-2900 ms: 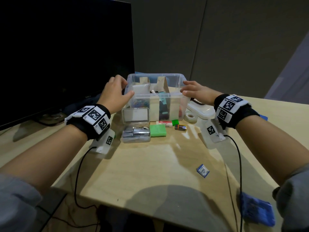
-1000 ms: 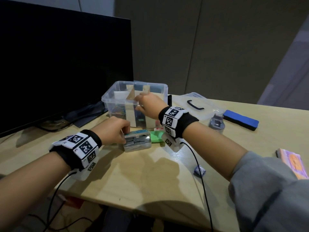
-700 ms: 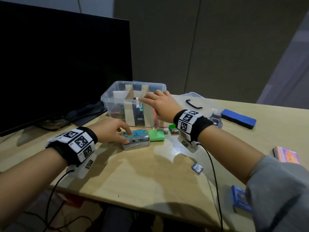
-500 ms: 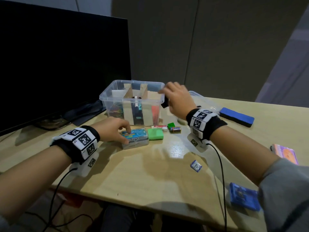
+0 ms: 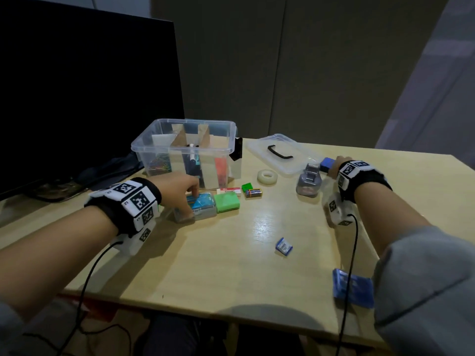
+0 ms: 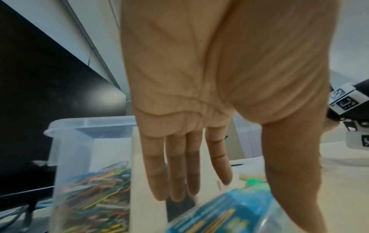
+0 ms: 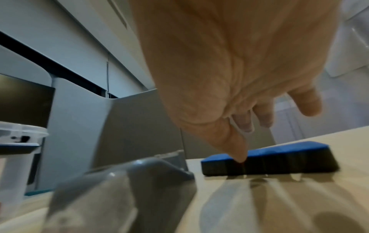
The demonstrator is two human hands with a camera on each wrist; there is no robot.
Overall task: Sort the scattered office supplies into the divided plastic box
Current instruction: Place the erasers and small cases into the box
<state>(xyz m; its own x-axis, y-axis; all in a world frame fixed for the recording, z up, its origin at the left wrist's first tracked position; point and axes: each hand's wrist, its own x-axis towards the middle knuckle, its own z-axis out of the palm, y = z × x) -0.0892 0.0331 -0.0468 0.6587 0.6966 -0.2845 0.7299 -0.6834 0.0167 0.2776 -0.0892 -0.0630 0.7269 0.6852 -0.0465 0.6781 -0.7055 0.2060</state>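
Observation:
The clear divided box point(image 5: 177, 165) stands at the back of the desk, with coloured paper clips point(image 6: 95, 193) in its left section and pens in the middle. My left hand point(image 5: 190, 204) holds a small clear case with blue contents point(image 5: 204, 205) in front of the box. Its straight fingers point(image 6: 175, 173) lie at the case's far edge and the thumb runs along its near side. My right hand point(image 5: 334, 165) hovers open over a blue whiteboard eraser point(image 7: 269, 159) at the far right. Only the thumb tip touches the eraser's top.
The box lid point(image 5: 280, 155), a tape roll point(image 5: 267, 176) and a grey stapler point(image 5: 309, 181) lie right of the box. A green pad point(image 5: 227, 201), a white eraser point(image 5: 228, 190) and a battery point(image 5: 253, 193) sit beside the case. Blue packs point(image 5: 284, 246) point(image 5: 353, 287) lie nearer. A monitor point(image 5: 77, 98) stands left.
My right hand has left the box and swung right, past the stapler, down onto the blue eraser. My left hand has stayed on the clear case.

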